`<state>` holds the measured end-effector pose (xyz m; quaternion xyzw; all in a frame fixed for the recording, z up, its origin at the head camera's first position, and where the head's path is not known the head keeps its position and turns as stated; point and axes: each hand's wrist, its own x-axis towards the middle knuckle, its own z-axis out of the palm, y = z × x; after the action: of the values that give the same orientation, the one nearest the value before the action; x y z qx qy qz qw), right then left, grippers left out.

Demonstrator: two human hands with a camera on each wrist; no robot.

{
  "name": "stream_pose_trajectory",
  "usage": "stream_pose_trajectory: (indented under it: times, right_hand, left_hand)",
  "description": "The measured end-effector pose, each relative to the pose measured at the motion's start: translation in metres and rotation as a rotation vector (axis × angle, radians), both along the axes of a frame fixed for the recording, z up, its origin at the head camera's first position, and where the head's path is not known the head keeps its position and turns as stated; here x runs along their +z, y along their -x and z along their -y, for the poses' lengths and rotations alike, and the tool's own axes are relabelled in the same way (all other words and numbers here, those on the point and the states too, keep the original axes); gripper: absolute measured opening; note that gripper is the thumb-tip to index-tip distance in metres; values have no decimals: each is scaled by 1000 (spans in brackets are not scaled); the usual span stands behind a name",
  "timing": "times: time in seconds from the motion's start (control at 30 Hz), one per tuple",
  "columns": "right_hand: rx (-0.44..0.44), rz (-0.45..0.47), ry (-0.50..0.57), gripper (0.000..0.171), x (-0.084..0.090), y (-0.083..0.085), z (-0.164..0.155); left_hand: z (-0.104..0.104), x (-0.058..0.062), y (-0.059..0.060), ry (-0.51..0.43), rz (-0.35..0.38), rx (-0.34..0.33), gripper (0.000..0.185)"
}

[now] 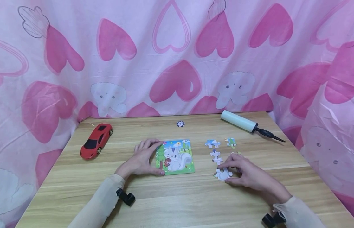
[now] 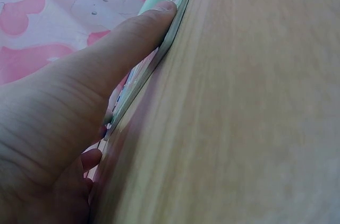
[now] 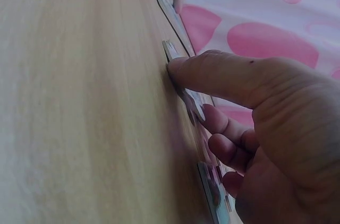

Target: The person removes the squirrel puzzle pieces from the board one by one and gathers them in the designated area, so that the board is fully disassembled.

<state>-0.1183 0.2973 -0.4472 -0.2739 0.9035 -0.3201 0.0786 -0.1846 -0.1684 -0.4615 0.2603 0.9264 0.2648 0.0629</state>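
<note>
In the head view, my left hand holds the left side of a square squirrel jigsaw board, thumb at its near corner and index finger at its far corner. The left wrist view shows that thumb against the edge of the board. My right hand pinches a white jigsaw piece between thumb and fingers. This piece appears tilted just off the wood in the right wrist view. Beyond it lie more loose pieces: a white and purple one, a blue one and a green one.
A red toy car stands at the left of the wooden table. Near the back edge lies a poker chip. A pale green hand pump with a black nozzle lies at the back right. Pink heart-patterned cloth hangs behind.
</note>
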Motion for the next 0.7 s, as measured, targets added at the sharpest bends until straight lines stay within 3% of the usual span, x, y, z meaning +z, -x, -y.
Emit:
stream_pose_trajectory:
  times: [0.47, 0.6, 0.7]
  right_hand:
    - [1, 28, 18, 47, 1, -1, 1]
    - [-27, 75, 18, 52, 7, -1, 3]
    - [-49, 54, 4, 58, 11, 0, 5]
  left_hand:
    - [1, -2, 0, -1, -9, -2, 131]
    - [1, -2, 0, 0, -9, -2, 131]
    - [1, -2, 0, -5, -8, -2, 131]
